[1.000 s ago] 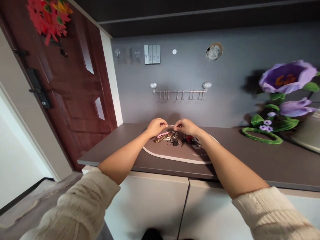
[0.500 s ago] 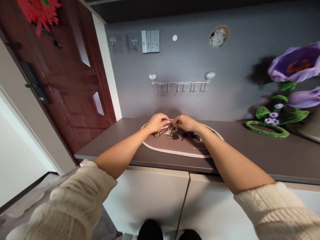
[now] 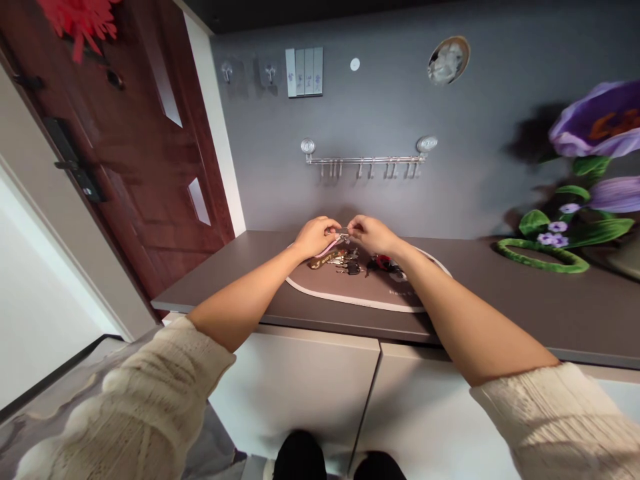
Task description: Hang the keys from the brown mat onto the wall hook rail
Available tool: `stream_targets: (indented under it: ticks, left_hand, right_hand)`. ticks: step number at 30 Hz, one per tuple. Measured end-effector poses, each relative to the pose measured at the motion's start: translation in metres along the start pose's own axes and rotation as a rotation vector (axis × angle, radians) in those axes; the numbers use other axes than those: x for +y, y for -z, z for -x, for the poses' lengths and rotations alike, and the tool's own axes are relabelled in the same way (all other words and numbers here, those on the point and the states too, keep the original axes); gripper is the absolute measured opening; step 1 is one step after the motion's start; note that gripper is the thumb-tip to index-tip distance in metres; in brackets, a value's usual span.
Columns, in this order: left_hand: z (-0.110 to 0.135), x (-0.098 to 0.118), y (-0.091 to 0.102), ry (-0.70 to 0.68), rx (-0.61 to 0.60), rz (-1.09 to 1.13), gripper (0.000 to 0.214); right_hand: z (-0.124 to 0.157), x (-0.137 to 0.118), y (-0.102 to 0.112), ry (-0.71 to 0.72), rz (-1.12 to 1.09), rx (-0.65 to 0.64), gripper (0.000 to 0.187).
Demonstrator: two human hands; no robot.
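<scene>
My left hand [image 3: 316, 237] is closed in a pinch at the end of a pink strap [image 3: 327, 249], which leads to a small metal clasp near the fingertips. Close beside it, my right hand [image 3: 371, 235] pinches at the same spot. A thin piece seems to span the fingertips, too small to make out. Below the hands, several keys [image 3: 353, 267], some with black heads, lie on a brown oval mat [image 3: 340, 291] with a pale rim. A brown-gold lettered tag [image 3: 320, 263] rests among them. Under my right wrist is a red and black item [image 3: 384, 263], partly hidden.
Behind, a clear rail with hooks [image 3: 367, 161] is fixed to the grey wall. Purple plush flowers [image 3: 595, 127] and a green ring [image 3: 545, 261] stand at the right of the countertop [image 3: 200, 277]. A dark red door [image 3: 145, 180] is on the left.
Both hands have lifted slightly from the keys, and the pink strap has risen with them. More of the keys and the red item now show. The view has shifted a little.
</scene>
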State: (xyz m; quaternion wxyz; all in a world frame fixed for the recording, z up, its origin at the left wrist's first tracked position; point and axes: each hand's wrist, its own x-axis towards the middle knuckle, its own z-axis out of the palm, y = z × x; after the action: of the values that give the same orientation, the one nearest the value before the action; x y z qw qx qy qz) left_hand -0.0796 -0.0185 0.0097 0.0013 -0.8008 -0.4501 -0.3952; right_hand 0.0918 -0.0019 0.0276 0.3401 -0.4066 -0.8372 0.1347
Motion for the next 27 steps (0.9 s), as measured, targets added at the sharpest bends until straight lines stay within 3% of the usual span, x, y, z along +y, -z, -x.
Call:
stream_targets:
  ticks: [8, 12, 19, 27]
  left_hand:
    - [-0.001, 0.008, 0.007, -0.014, 0.133, 0.104, 0.020]
    - [-0.002, 0.011, 0.009, -0.031, 0.175, 0.182, 0.020]
    - [-0.003, 0.013, 0.011, 0.055, 0.137, 0.621, 0.024]
    - [-0.003, 0.012, 0.010, 0.164, 0.099, 0.927, 0.023]
  right_hand:
    - [0.001, -0.005, 0.000, 0.091, -0.107, 0.200, 0.008]
    - [0.002, -0.012, 0.000, 0.118, -0.131, 0.235, 0.009]
    - [0.002, -0.019, -0.001, 0.191, -0.261, 0.273, 0.016]
    - [0.001, -0.018, -0.007, 0.097, -0.529, 0.318, 0.025]
